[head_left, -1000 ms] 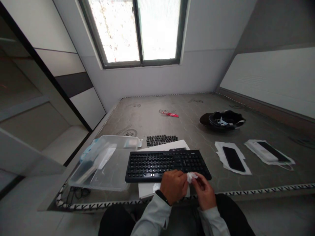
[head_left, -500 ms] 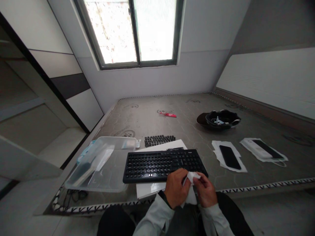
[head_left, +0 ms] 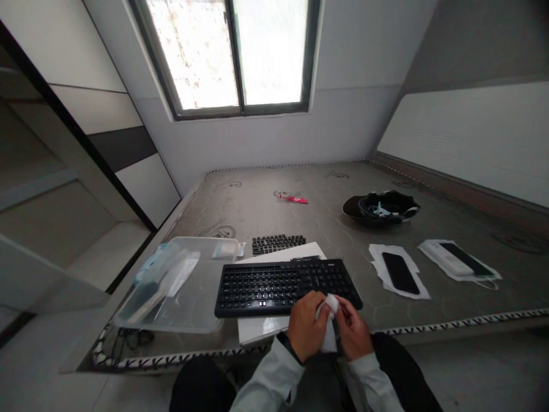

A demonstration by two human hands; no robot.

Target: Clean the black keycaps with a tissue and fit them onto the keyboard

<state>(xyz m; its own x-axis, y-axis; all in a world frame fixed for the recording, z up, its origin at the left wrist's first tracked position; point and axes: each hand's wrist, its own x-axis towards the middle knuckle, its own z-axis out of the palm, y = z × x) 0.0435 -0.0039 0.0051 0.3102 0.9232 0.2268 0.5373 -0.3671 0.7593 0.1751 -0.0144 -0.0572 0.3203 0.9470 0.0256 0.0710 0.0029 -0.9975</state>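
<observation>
Between my two hands is a crumpled white tissue (head_left: 329, 337), its loose end hanging down toward my lap. My left hand (head_left: 306, 326) is closed on it, thumb and fingers pinching the upper part. From the other side my right hand (head_left: 354, 329) grips the same tissue with its fingertips. Just beyond both hands lies a black keyboard (head_left: 261, 289), its lower right part partly covered by my fingers. It rests on a white box or board (head_left: 261, 329) that sticks out in front and behind.
Loose black keycaps (head_left: 278, 244) lie behind the keyboard. At left stands a clear plastic bin (head_left: 193, 320) with items inside. Right are a phone (head_left: 401, 273) on white paper, a second wrapped device (head_left: 457, 260) and a black cap (head_left: 386, 207). A red wrapper (head_left: 294, 198) lies farther back on the mattress (head_left: 240, 212).
My hands have drawn slightly closer together around the tissue, the right one shifting a little left. Less of the tissue shows at the top. The keyboard and other things stay in place.
</observation>
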